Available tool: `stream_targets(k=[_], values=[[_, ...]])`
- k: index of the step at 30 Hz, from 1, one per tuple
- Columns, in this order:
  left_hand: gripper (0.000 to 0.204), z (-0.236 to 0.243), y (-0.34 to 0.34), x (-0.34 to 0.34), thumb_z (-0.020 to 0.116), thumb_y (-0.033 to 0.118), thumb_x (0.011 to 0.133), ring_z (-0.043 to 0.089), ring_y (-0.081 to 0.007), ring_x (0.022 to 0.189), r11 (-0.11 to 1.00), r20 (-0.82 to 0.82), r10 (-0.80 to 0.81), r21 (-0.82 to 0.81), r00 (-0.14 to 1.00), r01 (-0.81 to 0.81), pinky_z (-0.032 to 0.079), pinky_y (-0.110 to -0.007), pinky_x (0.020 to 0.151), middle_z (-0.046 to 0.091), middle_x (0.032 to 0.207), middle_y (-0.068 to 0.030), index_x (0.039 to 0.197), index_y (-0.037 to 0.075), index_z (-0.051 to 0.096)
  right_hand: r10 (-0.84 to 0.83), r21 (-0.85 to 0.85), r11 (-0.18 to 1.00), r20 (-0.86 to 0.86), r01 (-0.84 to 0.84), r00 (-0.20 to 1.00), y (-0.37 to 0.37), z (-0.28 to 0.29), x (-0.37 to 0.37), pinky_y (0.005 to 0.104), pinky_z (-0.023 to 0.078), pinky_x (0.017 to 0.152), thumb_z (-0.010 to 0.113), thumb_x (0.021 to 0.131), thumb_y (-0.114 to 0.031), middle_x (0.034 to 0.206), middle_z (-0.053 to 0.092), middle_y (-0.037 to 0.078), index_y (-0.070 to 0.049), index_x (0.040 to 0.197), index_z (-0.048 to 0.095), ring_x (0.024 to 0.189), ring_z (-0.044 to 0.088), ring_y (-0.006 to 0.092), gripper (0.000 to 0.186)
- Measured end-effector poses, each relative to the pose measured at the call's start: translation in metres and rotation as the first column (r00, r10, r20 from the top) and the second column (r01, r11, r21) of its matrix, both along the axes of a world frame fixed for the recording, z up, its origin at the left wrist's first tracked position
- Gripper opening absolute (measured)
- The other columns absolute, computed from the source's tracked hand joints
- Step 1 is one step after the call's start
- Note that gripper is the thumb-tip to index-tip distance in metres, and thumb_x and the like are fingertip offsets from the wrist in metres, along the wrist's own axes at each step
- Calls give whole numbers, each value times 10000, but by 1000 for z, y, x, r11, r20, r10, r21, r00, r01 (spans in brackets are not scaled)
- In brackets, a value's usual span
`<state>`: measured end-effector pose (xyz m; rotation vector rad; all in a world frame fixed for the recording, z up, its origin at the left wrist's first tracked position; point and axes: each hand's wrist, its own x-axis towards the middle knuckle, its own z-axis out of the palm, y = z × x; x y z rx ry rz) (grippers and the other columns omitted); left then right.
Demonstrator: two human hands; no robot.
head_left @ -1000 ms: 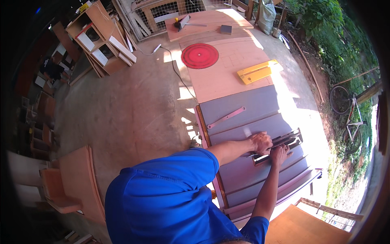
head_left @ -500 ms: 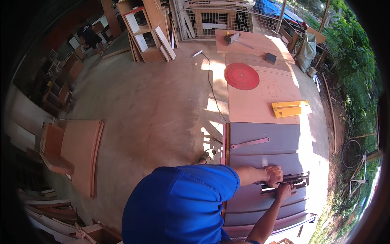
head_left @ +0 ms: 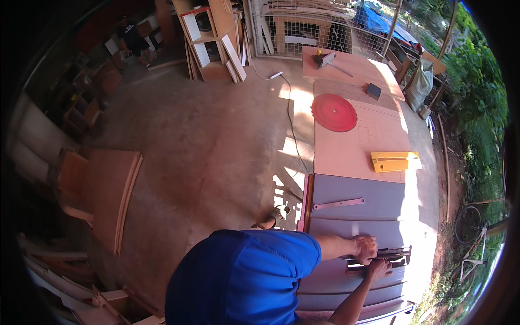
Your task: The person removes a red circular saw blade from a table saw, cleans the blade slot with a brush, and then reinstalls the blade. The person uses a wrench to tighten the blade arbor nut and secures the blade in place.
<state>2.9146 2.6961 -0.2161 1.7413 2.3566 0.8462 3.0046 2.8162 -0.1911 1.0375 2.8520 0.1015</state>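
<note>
A long opening (head_left: 402, 251) in the grey saw table (head_left: 352, 187) lies under both my hands. My left hand (head_left: 365, 249) is closed at the opening's upper side, its fingers curled; what they grip is hidden. Just below it, my right hand (head_left: 379, 267) reaches in with bent fingers at dark metal parts, and what it holds cannot be made out. A flat pink-looking wrench (head_left: 339, 203) rests on the table top. Farther off, a red circular saw blade (head_left: 334, 112) lies flat on a wooden board, with a yellow slotted insert plate (head_left: 395, 161) near it.
A small dark block (head_left: 374, 91) and a mitre gauge (head_left: 325, 60) sit on the far boards. A cable (head_left: 292, 119) runs along the floor left of the table. Stacked panels (head_left: 111, 195) stand at left, and a person (head_left: 132, 40) is at the back left.
The whole view has shifted, with the boards and blade now slightly lower and farther right. Both hands stay at the opening with little visible change.
</note>
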Motion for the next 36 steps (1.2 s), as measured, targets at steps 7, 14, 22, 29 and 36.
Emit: stream_targets(k=[7, 14, 22, 29, 36], values=[[298, 2, 2, 2, 671, 371, 734, 699, -277, 963, 999, -68, 16, 32, 998, -13, 469, -495, 982, 752, 886, -94, 826, 112, 788, 24, 101, 995, -100, -14, 995, 30, -42, 7, 702, 200, 1198, 634, 873, -349, 1298, 655, 2, -150, 1111, 769, 1408, 445, 256, 338], [308, 1, -1, 0, 681, 376, 743, 697, -277, 976, 1000, -33, 10, 19, 999, -10, 468, -497, 986, 753, 901, -93, 851, 109, 787, -3, 33, 999, -32, 4, 999, 21, -28, 5, 707, 212, 1189, 647, 860, -330, 1301, 653, -4, -145, 1107, 769, 1395, 461, 256, 332], [312, -7, 3, 0, 676, 381, 756, 697, -276, 1007, 998, -21, 20, 61, 1000, -18, 465, -494, 1003, 754, 922, -94, 867, 113, 789, 25, 68, 997, -35, -23, 999, 22, -30, 7, 693, 226, 1189, 646, 876, -333, 1332, 651, -11, -156, 1121, 766, 1393, 463, 246, 325], [309, -12, 8, 0, 653, 371, 762, 706, -274, 977, 999, -31, 10, 50, 999, -8, 469, -480, 985, 757, 909, -96, 846, 108, 790, -29, 43, 999, -26, 30, 999, 16, -20, 6, 683, 230, 1193, 650, 872, -343, 1319, 653, -10, -164, 1145, 765, 1405, 455, 248, 346], [317, -5, 6, 1, 649, 373, 764, 705, -282, 979, 1000, -22, -3, 30, 1000, 4, 458, -495, 1026, 754, 906, -99, 851, 102, 789, 20, 77, 997, -63, -15, 998, 33, -42, 10, 697, 211, 1191, 634, 883, -331, 1309, 647, -6, -163, 1130, 767, 1402, 455, 263, 327]])
